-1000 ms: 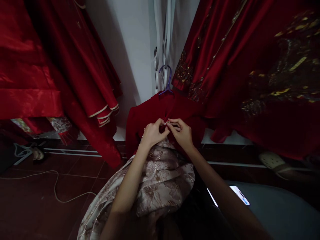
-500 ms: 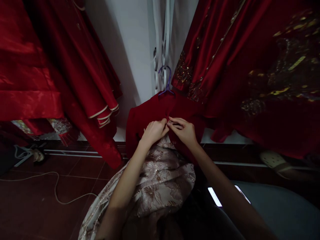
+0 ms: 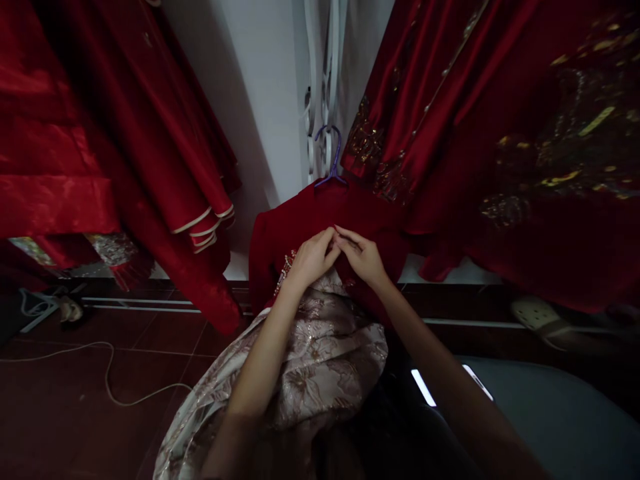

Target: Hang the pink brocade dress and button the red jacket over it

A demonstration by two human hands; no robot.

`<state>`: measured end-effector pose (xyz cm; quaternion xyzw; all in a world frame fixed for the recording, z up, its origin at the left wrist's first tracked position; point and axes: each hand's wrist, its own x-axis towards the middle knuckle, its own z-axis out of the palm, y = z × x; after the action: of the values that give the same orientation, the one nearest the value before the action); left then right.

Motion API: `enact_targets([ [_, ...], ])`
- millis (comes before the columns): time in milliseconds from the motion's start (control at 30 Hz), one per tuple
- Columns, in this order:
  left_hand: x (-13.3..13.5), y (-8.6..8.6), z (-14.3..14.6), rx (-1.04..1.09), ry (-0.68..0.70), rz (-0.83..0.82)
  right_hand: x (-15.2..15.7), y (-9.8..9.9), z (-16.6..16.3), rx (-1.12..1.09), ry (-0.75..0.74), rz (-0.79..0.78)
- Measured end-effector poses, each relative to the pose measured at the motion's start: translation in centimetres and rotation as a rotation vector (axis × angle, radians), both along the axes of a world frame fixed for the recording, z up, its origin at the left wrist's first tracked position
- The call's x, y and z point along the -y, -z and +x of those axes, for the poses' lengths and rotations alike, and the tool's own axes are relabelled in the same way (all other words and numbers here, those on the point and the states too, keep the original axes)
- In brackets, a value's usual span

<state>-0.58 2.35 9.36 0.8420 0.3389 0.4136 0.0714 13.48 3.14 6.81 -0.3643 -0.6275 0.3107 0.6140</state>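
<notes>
A dark red garment point(image 3: 285, 230) hangs on a purple hanger point(image 3: 331, 157) in front of me, over a pale floral brocade skirt point(image 3: 320, 353). My left hand point(image 3: 311, 257) and my right hand point(image 3: 364, 255) meet at the garment's front opening. Both pinch the red cloth there, fingertips touching. Whatever small fastening lies between the fingers is hidden. A beaded trim point(image 3: 283, 272) shows just left of my left wrist.
Red satin gowns point(image 3: 165, 153) hang at left, and gold-embroidered red gowns point(image 3: 500, 133) at right. A white wall point(image 3: 265, 87) stands behind. A lit phone point(image 3: 425, 388) lies on a grey seat point(image 3: 560, 420). A white cord point(image 3: 107, 380) crosses the dark tiled floor; a white clog point(image 3: 537, 313) sits at right.
Both hands have closed in tighter at the garment's front, and the small shiny piece seen between them earlier is now covered. The view has shifted slightly.
</notes>
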Motion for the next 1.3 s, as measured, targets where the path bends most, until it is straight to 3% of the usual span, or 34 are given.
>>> enact_targets([
  [133, -0.2, 1.9, 0.6, 0.152, -0.126, -0.065, 0.2, 0.5, -0.3, 0.017, 0.010, 0.008],
  [200, -0.2, 2.1, 0.4, 0.152, -0.123, -0.091, 0.0, 0.9, -0.2, 0.024, 0.012, 0.016],
  [333, -0.2, 1.1, -0.5, 0.078, -0.010, -0.052, -0.7, 1.3, 0.2, 0.016, -0.001, 0.021],
  [467, -0.4, 0.2, -0.6, 0.001, -0.024, -0.011, -0.9, 1.0, 0.4, 0.029, -0.012, 0.026],
  [1067, -1.8, 0.3, 0.2, -0.229, -0.105, 0.085, -2.3, 1.4, 0.9, -0.018, -0.008, -0.007],
  [1167, -1.7, 1.0, 0.4, -0.158, -0.120, 0.061, -2.8, 1.5, 0.2, -0.023, 0.072, 0.004],
  [1300, -1.0, 3.1, 1.6, 0.232, -0.144, -0.093, -2.5, 1.5, -1.0, -0.043, 0.136, 0.013],
])
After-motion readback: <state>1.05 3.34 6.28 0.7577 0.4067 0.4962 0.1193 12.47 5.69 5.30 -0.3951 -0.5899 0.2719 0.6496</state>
